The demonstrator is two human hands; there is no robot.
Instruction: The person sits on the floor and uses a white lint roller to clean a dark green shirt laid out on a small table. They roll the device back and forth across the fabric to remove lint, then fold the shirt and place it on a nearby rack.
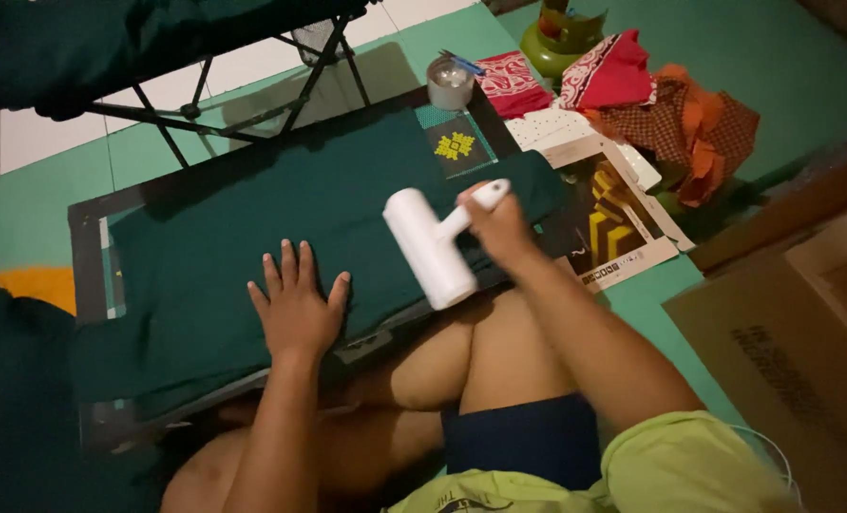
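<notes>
The right hand (499,228) is wrapping its fingers around the handle of a white plastic lint roller (430,247), light and rigid, hovering over soft dark green folded cloth (252,228); the left hand (295,309) is pressing flat there, fingers spread.

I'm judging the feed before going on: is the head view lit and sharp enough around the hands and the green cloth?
Head view: dim, warm light; the dark green cloth reads nearly flat, with folds hard to see. The white lint roller in the right hand is bright and slightly soft-edged. The left hand, flat on the cloth, is fairly sharp. Lower left corner falls into shadow.
</notes>
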